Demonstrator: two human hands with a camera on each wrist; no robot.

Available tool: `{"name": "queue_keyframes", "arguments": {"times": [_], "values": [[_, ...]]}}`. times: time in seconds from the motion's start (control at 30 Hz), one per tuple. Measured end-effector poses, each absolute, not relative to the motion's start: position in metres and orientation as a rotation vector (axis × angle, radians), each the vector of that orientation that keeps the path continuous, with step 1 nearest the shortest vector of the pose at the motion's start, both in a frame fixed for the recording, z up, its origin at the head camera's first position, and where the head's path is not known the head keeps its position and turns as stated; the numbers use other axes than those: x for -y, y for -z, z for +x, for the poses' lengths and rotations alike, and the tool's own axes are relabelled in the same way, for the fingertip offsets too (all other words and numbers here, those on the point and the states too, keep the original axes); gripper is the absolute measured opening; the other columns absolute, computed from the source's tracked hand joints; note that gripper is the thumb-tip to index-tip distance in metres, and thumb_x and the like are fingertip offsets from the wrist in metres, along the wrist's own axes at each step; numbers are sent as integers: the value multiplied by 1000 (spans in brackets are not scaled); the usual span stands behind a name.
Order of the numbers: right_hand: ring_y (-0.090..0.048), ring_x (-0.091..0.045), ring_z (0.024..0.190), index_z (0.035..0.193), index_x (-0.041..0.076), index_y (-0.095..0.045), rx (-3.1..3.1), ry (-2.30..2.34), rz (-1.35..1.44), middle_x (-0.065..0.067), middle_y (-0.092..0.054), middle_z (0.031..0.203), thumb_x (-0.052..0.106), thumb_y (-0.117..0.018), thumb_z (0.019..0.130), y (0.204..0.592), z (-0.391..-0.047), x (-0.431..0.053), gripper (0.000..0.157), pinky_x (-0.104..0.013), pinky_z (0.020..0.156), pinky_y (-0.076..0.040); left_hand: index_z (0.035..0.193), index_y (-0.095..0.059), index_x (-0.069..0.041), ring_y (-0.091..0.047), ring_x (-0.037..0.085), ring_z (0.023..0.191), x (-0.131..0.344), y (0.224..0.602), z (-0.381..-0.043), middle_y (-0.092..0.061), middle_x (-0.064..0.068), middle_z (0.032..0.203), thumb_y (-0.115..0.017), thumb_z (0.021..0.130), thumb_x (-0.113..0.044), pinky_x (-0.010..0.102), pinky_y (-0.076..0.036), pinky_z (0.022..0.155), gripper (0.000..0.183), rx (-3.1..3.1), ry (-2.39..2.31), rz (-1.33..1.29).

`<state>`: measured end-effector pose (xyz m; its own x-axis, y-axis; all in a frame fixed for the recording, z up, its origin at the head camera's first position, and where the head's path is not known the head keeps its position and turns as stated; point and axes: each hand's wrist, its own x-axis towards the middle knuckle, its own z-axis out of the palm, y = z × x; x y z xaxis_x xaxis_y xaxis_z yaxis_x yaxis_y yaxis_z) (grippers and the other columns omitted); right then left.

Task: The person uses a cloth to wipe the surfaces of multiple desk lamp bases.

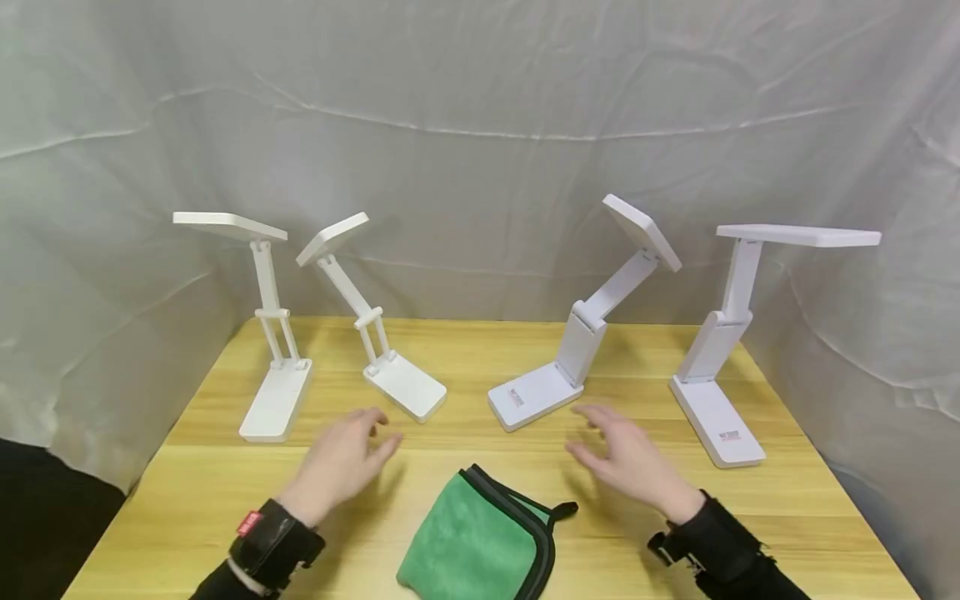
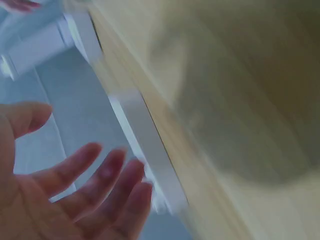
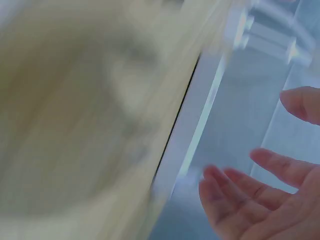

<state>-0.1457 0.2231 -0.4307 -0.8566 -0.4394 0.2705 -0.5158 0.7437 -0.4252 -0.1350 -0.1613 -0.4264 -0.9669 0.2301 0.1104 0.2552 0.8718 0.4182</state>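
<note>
My left hand [image 1: 341,460] hovers over the table with relaxed, spread fingers and holds nothing. Nearest to it are the inner left white desk lamp [image 1: 408,386], tilted with its head raised, and the outer left desk lamp [image 1: 277,402]. My right hand [image 1: 628,458], also relaxed and holding nothing, is just in front of the inner right desk lamp [image 1: 534,396]. Farther right stands the outer right desk lamp [image 1: 717,421], its head level. Between the hands lies a folded green cloth [image 1: 472,542] with black edging. Both wrist views are blurred and show loose fingers near a lamp base [image 2: 147,145].
The light wooden table [image 1: 480,442] carries all the lamps along its back half. A pale grey fabric curtain [image 1: 465,167] hangs behind and at both sides. Black straps are worn on both wrists. A dark area [image 1: 45,517] shows at the lower left.
</note>
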Motion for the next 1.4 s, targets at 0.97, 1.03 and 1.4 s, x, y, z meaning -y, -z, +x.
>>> {"name": "queue_keyframes", "arguments": {"times": [0.97,1.03,1.4], "values": [[-50,-26,121,148,8,-24,2681,-2542,1181,-16,-47,138,32,-51,98,457,-141,-190,62,-38,98,-44,132,-49,-20,-56,19,107,94,420,-110,-58,4,123,-49,99,-29,36,-46,91,34,2722,2263,-1064],[-50,-22,122,146,12,-31,2397,-2879,1243,-9,-48,139,39,-44,100,461,-143,-196,55,-37,98,-43,139,-41,-19,-53,18,110,95,414,-111,-52,6,131,-47,100,-27,37,-45,93,41,2611,2389,-1024],[-43,-22,128,142,15,-37,1321,-3615,1147,-6,-48,139,49,-28,100,467,-134,-179,55,-42,107,-34,115,-50,-8,-60,16,78,75,396,-115,-61,6,91,-56,96,-21,31,-53,65,23,2340,2198,-398]]}}
